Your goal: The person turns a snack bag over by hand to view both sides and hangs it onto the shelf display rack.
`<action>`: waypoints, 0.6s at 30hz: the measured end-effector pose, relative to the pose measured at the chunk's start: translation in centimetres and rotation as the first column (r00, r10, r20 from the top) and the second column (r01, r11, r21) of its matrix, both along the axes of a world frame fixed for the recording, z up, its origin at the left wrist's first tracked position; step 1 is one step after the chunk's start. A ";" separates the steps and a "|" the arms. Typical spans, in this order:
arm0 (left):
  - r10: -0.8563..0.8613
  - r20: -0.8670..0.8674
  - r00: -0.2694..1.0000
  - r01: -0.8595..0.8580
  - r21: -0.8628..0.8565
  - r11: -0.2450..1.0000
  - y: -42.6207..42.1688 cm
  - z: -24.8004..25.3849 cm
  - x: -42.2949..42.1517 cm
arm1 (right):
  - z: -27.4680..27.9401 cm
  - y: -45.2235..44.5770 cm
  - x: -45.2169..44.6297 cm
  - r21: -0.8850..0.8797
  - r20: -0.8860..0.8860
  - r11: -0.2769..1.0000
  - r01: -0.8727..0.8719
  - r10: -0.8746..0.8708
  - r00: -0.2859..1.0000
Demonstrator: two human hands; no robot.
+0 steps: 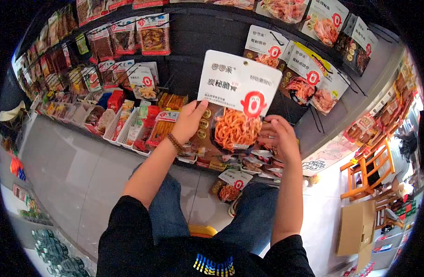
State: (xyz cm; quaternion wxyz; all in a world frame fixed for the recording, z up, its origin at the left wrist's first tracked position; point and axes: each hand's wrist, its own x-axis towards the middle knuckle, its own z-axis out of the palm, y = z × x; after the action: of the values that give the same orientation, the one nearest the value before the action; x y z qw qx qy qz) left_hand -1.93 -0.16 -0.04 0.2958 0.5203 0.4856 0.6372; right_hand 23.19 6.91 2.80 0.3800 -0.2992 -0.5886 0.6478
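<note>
A large snack packet [235, 87] with a white top, a red logo and orange-red strips in its lower window is held upright in front of the shelves. My left hand [191, 121] grips its left edge, thumb on the front, with a beaded bracelet at the wrist. At the packet's lower right edge is my right hand [280, 135], its fingers slightly curled and apart, close to or touching the edge. A similar smaller-looking packet [230, 185] lies on the floor between my knees.
Packets hang on hooks at the upper right [306, 69] and upper left [153, 34]. White baskets [117, 124] of snacks line the low shelf. To the right are a wooden chair [370, 171], a cardboard box [356, 228] and a person [396, 159] partly visible.
</note>
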 end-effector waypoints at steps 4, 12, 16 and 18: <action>-0.045 0.319 0.947 0.044 0.009 0.999 1.3 0.6 0.5 | -3.9 3.0 -2.6 -0.090 -0.147 0.995 0.045 -0.058 0.987; 0.071 0.311 0.948 -0.045 -0.090 0.995 2.9 -0.6 -0.4 | -6.6 3.1 -6.6 -0.173 -0.264 0.981 0.085 -0.129 0.956; 0.076 0.411 0.909 -0.032 -0.113 0.993 3.7 -1.5 -1.1 | -6.5 2.6 -8.0 -0.239 -0.270 0.962 0.132 -0.196 0.943; 0.074 0.450 0.890 -0.022 -0.119 0.993 4.0 -1.0 -1.0 | -6.7 3.2 -8.2 -0.216 -0.308 0.964 0.155 -0.218 0.926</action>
State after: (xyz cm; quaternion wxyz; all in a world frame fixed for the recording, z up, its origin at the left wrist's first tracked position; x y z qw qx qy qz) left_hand -2.96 3.89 -1.05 0.4137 0.3277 0.4504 0.7201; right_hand 14.97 10.14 -3.91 0.5032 -0.2761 -0.4216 0.7020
